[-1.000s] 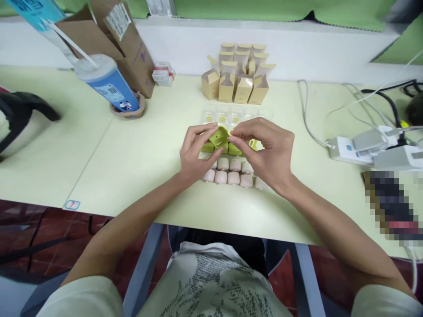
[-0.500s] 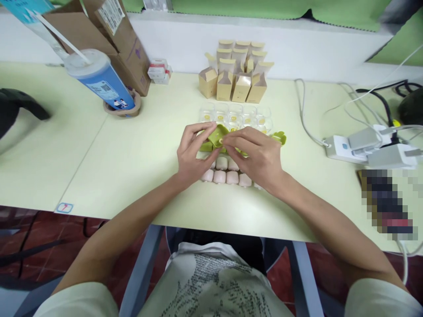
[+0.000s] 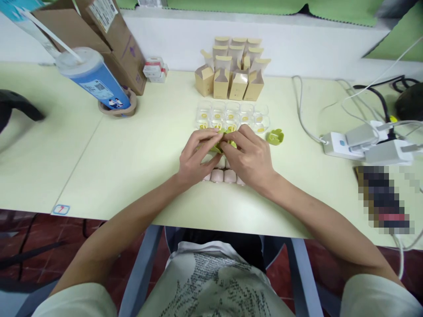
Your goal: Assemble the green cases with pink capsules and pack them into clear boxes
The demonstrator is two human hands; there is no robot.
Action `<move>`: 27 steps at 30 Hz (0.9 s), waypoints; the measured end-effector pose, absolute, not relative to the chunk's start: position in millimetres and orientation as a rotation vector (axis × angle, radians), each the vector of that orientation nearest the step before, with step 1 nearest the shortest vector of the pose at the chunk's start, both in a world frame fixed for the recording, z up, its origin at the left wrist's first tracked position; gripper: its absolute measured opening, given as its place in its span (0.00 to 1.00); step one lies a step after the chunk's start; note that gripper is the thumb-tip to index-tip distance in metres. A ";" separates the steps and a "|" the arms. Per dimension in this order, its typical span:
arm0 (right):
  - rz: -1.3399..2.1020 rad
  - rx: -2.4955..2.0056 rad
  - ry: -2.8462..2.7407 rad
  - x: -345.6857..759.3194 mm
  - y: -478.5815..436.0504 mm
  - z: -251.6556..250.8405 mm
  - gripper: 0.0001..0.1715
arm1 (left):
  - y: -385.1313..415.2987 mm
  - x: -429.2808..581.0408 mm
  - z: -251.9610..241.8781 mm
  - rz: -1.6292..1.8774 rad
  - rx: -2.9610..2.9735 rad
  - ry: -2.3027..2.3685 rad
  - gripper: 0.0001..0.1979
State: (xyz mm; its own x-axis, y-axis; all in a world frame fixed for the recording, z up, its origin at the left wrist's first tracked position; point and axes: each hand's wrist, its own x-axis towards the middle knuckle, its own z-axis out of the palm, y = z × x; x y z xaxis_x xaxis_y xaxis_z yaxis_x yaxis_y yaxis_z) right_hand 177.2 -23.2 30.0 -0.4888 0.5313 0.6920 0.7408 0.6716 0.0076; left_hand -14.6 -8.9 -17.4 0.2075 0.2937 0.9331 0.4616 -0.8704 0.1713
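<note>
Two hands meet at mid-tabletop, fingertips together over one small item. Left hand and right hand both pinch a green case; most of it is hidden by the fingers and only slivers of green show between them. Both hands are closed on it, neither is released. The green case is held just above the near rows of items, between the clear trays and the pink pieces.

Nearby:
- Pink cases in a row, directly under the wrists, partly covered by both hands.
- Clear trays with yellow inserts, just beyond the fingertips.
- Second green case lying alone on the tabletop, right of the right hand, not touched.
- Small tan cartons, flaps up, grouped behind the trays near the wall.
- Blue cup with straw, far left, in front of a brown cardboard box.
- White power adapters and cables at the right, well apart from the hands.
</note>
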 end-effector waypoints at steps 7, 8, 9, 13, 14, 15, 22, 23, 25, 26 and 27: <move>-0.467 -0.926 -2.164 174.7 -26.6 21.5 0.21 | -14.2 -10.4 -16.8 -1.763 -2.261 -0.705 0.30; -0.439 -0.910 -2.158 175.0 -25.8 19.9 0.21 | -14.9 -9.8 -17.0 -1.769 -2.261 -0.711 0.30; -0.388 -0.904 -2.164 175.6 -24.6 19.1 0.21 | -15.2 -9.7 -17.1 -1.775 -2.268 -0.723 0.29; -0.003 -0.869 -2.213 181.8 -18.1 27.5 0.19 | -12.8 -14.2 -15.8 -1.786 -2.302 -0.829 0.23; 0.113 -0.834 -2.207 184.0 -17.0 32.6 0.18 | -11.8 -15.9 -14.9 -1.791 -2.300 -0.858 0.22; 0.218 -0.808 -2.179 186.3 -16.2 38.4 0.16 | -10.8 -17.6 -13.9 -1.800 -2.294 -0.879 0.22; 0.850 -1.068 -1.712 193.8 -10.1 57.5 0.33 | -11.4 -18.1 -10.3 -1.896 -2.302 -0.867 0.24; 1.054 -1.058 -1.673 193.0 -8.5 55.4 0.36 | -12.0 -17.0 -10.7 -1.902 -2.312 -0.854 0.23; 1.400 -0.988 -1.564 190.4 -6.3 50.3 0.34 | -12.5 -15.0 -12.0 -1.916 -2.321 -0.824 0.23; 1.502 -0.950 -1.510 188.9 -5.6 48.2 0.32 | -12.2 -14.4 -12.7 -1.929 -2.321 -0.810 0.23; 1.555 -0.920 -1.465 187.6 -5.3 46.6 0.30 | -11.8 -14.0 -13.3 -1.942 -2.319 -0.796 0.22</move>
State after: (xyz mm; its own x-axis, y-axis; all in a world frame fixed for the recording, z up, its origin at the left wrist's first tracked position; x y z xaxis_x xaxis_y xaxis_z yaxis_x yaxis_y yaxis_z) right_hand 187.6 -5.3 46.6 -0.4216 0.9067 0.0129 -0.0670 -0.0170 -0.9976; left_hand -14.0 -11.8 -13.3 0.0992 0.3689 0.9242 0.3859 -0.8703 0.3060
